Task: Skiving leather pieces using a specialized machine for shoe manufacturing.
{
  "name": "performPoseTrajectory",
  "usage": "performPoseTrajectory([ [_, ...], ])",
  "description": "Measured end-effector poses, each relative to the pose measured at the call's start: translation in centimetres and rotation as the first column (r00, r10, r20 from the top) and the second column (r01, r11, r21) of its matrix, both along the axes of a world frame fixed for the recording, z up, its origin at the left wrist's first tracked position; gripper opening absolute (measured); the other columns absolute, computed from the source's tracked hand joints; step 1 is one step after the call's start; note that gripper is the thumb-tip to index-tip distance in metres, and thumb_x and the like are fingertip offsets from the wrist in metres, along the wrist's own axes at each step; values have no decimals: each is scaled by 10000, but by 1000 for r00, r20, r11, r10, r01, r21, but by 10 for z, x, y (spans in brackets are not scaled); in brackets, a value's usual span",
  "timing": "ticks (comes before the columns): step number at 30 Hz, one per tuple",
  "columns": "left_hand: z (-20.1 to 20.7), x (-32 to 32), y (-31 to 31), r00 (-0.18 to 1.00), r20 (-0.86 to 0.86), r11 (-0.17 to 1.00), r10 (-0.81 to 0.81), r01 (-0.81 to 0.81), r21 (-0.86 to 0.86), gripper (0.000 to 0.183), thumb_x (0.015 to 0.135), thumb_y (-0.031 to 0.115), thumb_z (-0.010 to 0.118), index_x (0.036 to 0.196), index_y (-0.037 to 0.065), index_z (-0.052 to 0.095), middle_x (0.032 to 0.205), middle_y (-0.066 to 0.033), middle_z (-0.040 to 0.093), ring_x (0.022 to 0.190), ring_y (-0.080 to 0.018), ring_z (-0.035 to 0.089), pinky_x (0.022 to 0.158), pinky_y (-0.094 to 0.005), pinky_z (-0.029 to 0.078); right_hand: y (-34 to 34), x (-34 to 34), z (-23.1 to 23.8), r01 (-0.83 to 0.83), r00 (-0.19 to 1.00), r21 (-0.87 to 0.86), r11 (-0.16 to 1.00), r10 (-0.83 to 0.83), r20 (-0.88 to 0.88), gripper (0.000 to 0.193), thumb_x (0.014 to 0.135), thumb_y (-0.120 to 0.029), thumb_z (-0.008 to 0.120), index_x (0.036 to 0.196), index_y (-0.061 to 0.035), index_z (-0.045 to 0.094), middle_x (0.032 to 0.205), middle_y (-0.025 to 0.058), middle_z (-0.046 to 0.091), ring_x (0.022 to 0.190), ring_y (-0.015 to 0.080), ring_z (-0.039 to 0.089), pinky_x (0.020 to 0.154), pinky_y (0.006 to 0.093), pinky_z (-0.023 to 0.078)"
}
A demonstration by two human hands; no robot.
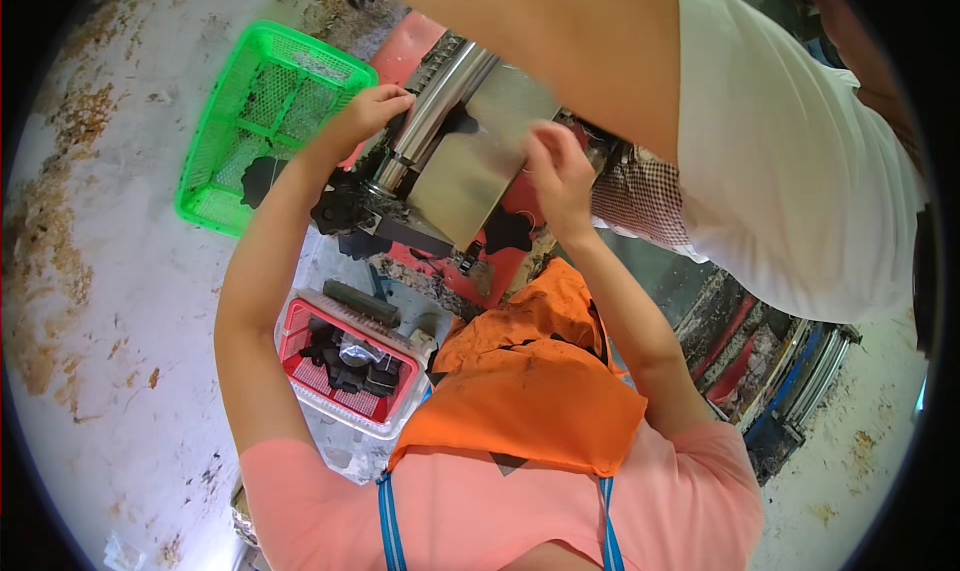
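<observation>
My left hand [372,113] reaches to the left side of a machine's shiny metal roller [440,101], its fingers stretched toward it. Nothing shows in that hand. Over the right edge of the machine's flat metal plate [470,171], my right hand [562,176] is raised with its fingers curled together. Motion smears its fingertips, and whatever they may hold cannot be made out. A dark flat piece [460,121] lies at the roller on the plate. Below the plate's right edge is a black wavy-edged flat piece [508,231]. More black pieces [340,209] hang at the roller's near end.
A green plastic basket [205,151] stands left of the machine, a black piece [262,179] at its edge. Nearer is a red basket [296,321] of black pieces in a white basin. Another person's arm [560,41] and white shirt [790,161] crowd the right. Another roller machine [800,381] stands there.
</observation>
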State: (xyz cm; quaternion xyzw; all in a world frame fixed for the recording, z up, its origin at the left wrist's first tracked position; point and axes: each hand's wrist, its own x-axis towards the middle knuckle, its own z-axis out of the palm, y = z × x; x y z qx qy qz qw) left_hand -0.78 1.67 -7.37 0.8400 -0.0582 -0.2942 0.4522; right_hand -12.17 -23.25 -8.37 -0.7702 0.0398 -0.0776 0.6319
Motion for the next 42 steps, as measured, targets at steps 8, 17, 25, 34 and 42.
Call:
performPoseTrajectory([
  [8,-4,-7,11,960,-151,905,235,-273,-327,264,781,57,594,1039,0,595,931,-62,614,774,-134,586,694,-278,484,-24,-85,-123,-392,920,-698,600,254,-299,394,669,-126,692,1029,-60,545,980,155,507,934,348,482,786,430,432],
  [17,6,-11,0,981,-118,979,155,-169,-118,386,834,382,583,1019,47,632,880,-27,628,794,-102,544,689,-270,420,-33,-86,-109,-104,994,-542,834,80,-68,224,780,-93,595,989,-12,595,919,185,597,837,330,581,722,390,459],
  [25,0,3,0,998,70,1000,8,-9,22,375,700,153,651,1025,-32,612,874,-102,646,773,-156,587,667,-287,463,-29,-36,-15,0,928,-413,911,154,339,196,805,-26,580,994,26,591,894,126,631,835,237,595,739,339,461],
  [34,43,-28,15,929,63,922,365,-352,-162,191,675,48,678,824,13,564,750,-31,559,618,-95,509,542,-248,426,15,-12,36,-168,883,-494,853,353,308,259,827,-52,575,1085,-50,586,1012,83,622,955,216,580,840,312,459],
  [42,36,-81,78,672,579,855,461,-511,-86,354,797,57,539,1147,69,492,1004,-198,631,909,-260,619,733,-326,475,16,14,29,-70,905,-472,879,255,340,100,791,-60,616,890,-53,622,737,48,602,646,134,565,622,281,457],
])
